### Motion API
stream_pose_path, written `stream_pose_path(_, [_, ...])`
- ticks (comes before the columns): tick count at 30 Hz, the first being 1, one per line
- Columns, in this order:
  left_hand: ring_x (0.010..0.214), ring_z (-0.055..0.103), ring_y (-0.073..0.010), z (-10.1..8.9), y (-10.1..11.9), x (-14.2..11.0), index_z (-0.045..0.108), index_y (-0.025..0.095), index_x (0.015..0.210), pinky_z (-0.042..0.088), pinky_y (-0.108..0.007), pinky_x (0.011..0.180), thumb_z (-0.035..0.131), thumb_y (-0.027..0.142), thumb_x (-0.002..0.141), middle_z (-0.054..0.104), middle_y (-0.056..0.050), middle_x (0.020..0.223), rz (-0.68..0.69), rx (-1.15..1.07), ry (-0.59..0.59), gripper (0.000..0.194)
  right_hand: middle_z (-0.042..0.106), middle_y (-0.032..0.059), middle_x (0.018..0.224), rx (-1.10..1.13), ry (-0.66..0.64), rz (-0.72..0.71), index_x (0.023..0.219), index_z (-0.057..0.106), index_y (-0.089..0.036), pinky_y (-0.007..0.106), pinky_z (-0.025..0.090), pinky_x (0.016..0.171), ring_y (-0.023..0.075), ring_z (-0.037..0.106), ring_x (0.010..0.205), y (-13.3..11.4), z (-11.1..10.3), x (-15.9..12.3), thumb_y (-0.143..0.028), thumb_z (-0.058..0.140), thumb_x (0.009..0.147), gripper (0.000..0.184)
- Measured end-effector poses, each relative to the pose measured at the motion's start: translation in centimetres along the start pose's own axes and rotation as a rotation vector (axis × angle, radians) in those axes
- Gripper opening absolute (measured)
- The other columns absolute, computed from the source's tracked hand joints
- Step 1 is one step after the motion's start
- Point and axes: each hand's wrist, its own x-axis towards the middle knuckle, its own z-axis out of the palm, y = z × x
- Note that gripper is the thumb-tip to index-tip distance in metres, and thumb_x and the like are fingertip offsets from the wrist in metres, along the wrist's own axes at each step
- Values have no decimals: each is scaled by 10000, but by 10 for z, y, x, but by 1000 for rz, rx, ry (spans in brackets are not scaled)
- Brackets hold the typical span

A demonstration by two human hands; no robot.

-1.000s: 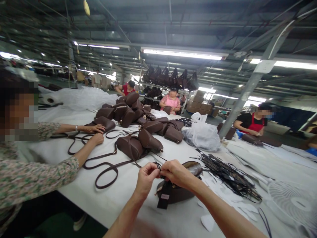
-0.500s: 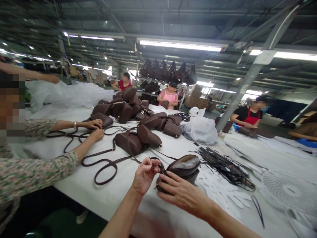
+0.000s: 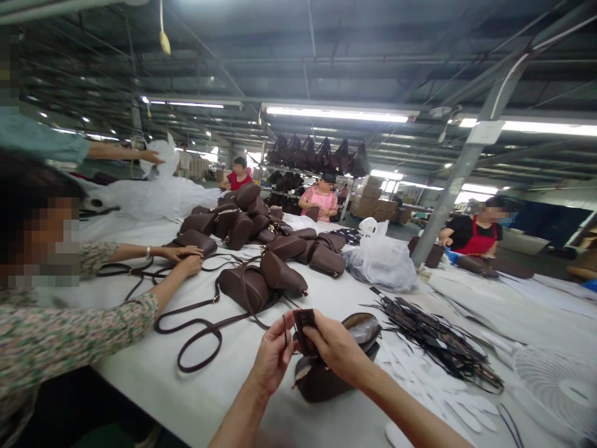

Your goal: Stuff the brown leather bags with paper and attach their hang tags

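My right hand (image 3: 338, 345) pinches a dark hang tag (image 3: 305, 320) between thumb and fingers, its small rectangular face turned toward me. Close beside it, my left hand (image 3: 270, 358) has its fingers closed on a thin dark cord (image 3: 285, 330); where the cord runs is partly hidden by the fingers. Just below and behind both hands, an open brown handbag (image 3: 321, 381) sits on the white table, with clear plastic showing in its mouth. My right hand and forearm cover part of this bag.
Brown bags (image 3: 247, 283) are piled ahead, with a looped strap (image 3: 200, 348) at left. A co-worker's hands (image 3: 189, 258) rest on a bag there. To the right lie black corded tags (image 3: 429, 336), white paper pieces (image 3: 433, 398), a plastic bag (image 3: 385, 258) and a white fan (image 3: 559, 386).
My right hand, flat against the bag half a second ago, has lifted and now holds the hang tag upright. My left hand stays near. At far left, another person's arm reaches over the plastic sheeting.
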Motion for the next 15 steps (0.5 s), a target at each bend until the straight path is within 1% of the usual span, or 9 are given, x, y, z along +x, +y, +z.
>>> stream_pose_path(1, [408,411,17,-2,-3,2,720,217,1037,495,-254,697,800,315,675,718,-34,965,17,-5,8,384,692,70,891,-85,-54,19,981,537,-175,269,430,691,196,639,803,-3,-3,4,-189,403,931,143])
stream_pose_path(3, [561,563,-59,-7,-6,3,740,193,985,497,-265,722,838,411,619,717,-64,977,56,-17,17,438,703,92,933,-274,-149,51,1012,551,-169,271,403,670,221,655,839,-8,-7,11,-185,412,930,162])
stream_pose_path(5, [732,616,-131,-12,-7,3,755,172,925,492,-273,748,858,441,575,716,-82,962,83,-2,28,454,710,110,952,-420,-213,46,1044,565,-170,274,390,643,245,669,853,-12,-8,15,-195,422,930,185])
stream_pose_path(6, [759,608,-141,-13,-7,3,761,163,894,485,-265,738,860,441,570,716,-82,920,89,17,39,438,713,114,952,-472,-233,29,1051,574,-172,276,389,635,255,674,854,-13,-8,17,-199,430,927,191])
stream_pose_path(10, [657,520,-108,-17,-6,2,766,141,786,417,-222,608,863,428,557,680,-62,760,87,96,97,380,723,114,943,-571,-277,-34,1061,601,-187,285,421,654,265,687,857,-19,-2,25,-180,449,911,213])
stream_pose_path(13, [595,450,-91,-17,-5,3,765,140,767,375,-220,569,865,426,530,646,-43,688,98,130,142,385,727,116,946,-602,-326,-52,1044,619,-198,291,452,702,253,691,872,-25,2,31,-146,508,873,210])
stream_pose_path(15, [579,420,-87,-16,-3,2,762,144,746,357,-221,565,848,430,545,630,-30,662,114,182,153,360,729,120,932,-624,-344,-52,1021,634,-198,298,467,723,250,693,876,-30,4,33,-136,550,848,203])
